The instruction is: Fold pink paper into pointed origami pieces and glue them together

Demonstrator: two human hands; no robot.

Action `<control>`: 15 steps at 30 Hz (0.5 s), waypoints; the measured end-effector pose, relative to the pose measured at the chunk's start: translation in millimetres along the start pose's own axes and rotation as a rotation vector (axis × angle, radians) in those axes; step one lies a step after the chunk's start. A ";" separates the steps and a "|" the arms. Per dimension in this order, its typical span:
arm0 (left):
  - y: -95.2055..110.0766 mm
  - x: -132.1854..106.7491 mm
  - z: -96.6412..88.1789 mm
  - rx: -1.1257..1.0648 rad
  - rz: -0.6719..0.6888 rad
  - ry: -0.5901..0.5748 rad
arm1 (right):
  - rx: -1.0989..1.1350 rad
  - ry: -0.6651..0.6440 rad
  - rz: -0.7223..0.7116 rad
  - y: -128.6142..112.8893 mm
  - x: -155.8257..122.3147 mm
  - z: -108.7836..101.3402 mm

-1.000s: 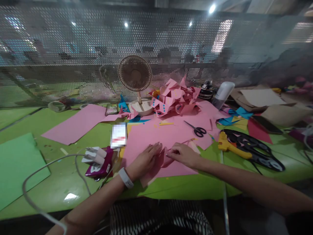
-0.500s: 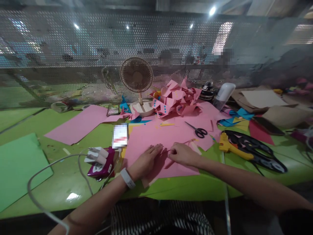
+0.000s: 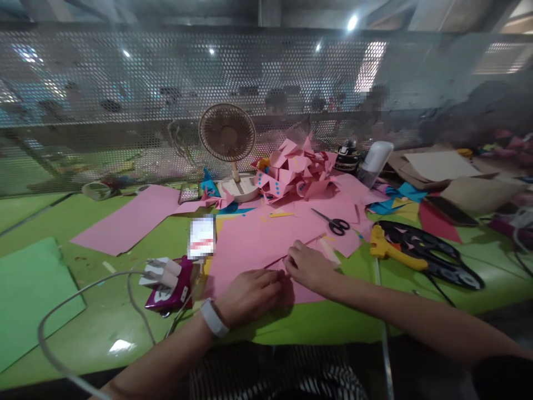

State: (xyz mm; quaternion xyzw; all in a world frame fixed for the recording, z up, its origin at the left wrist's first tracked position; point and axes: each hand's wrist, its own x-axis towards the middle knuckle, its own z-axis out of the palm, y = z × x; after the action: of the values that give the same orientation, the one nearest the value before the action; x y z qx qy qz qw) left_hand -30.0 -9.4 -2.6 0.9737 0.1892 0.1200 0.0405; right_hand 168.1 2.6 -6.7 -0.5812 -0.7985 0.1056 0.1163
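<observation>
A large pink paper sheet (image 3: 241, 240) lies on the green table, with a raised or folded pink paper edge (image 3: 276, 261) showing between my hands. My left hand (image 3: 253, 293) rests low on the pink paper, its fingers laid over it and bent slightly; its fingertips almost meet my right hand. Closed fingers of my right hand (image 3: 308, 268) pinch the paper by that folded edge. What lies beneath both palms is hidden. Black-handled scissors (image 3: 335, 223) lie beyond my right hand.
A pile of folded pink paper pieces (image 3: 295, 169) stands at the back beside a small fan (image 3: 227, 133). A yellow glue gun (image 3: 393, 250) lies on the right. A purple power box (image 3: 169, 291) with white plugs and a cable sits left, near green paper (image 3: 35, 294).
My left hand has slid down toward me, and its flat fingers are now more bent. My right hand stays near the paper's folded edge. The view has shifted slightly.
</observation>
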 end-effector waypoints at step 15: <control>-0.6 5.3 0.9 0.101 -0.058 -0.137 | 0.258 0.077 -0.351 62.1 -7.0 -15.4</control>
State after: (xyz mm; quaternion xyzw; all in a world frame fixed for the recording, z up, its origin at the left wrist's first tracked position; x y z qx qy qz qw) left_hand -25.3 -6.8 -2.4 0.9746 0.2197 0.0423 0.0079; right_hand 231.0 15.2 -11.3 -0.4171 -0.8622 0.1630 0.2367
